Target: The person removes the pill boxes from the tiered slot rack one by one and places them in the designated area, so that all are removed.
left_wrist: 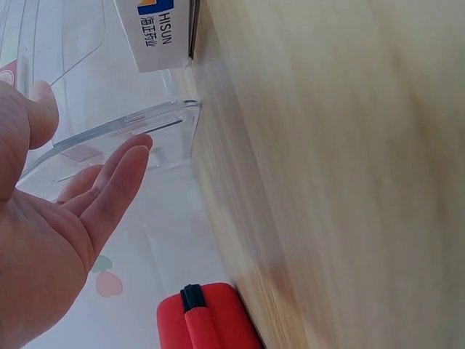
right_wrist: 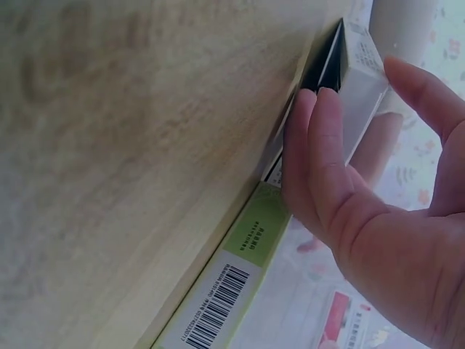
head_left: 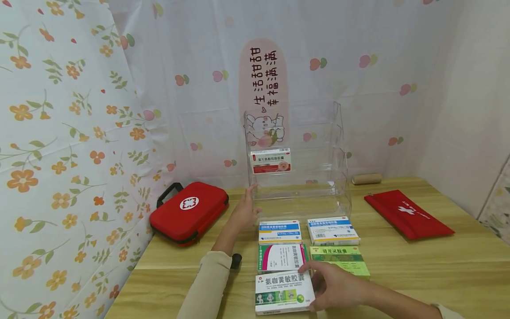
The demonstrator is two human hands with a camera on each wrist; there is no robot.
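Note:
My right hand (head_left: 338, 285) pinches the right end of a white and green medicine box (head_left: 283, 292), the nearest of several on the table. In the right wrist view, that box's end (right_wrist: 363, 83) sits between thumb and fingers, its edge slightly raised. My left hand (head_left: 244, 212), fingers extended, is at the left side of a clear tiered acrylic rack (head_left: 303, 195); in the left wrist view its fingertips (left_wrist: 138, 153) meet the rack's side panel. A red and white medicine box (head_left: 271, 164) stands on a middle tier, at the left.
Behind the gripped box lie a pink, green and white box (head_left: 280, 258), a green box (head_left: 346, 260) and two blue and white boxes (head_left: 280, 235). A red first-aid case (head_left: 195, 210) is at left, a red pouch (head_left: 410, 215) at right, a cardboard tube (head_left: 366, 178) behind.

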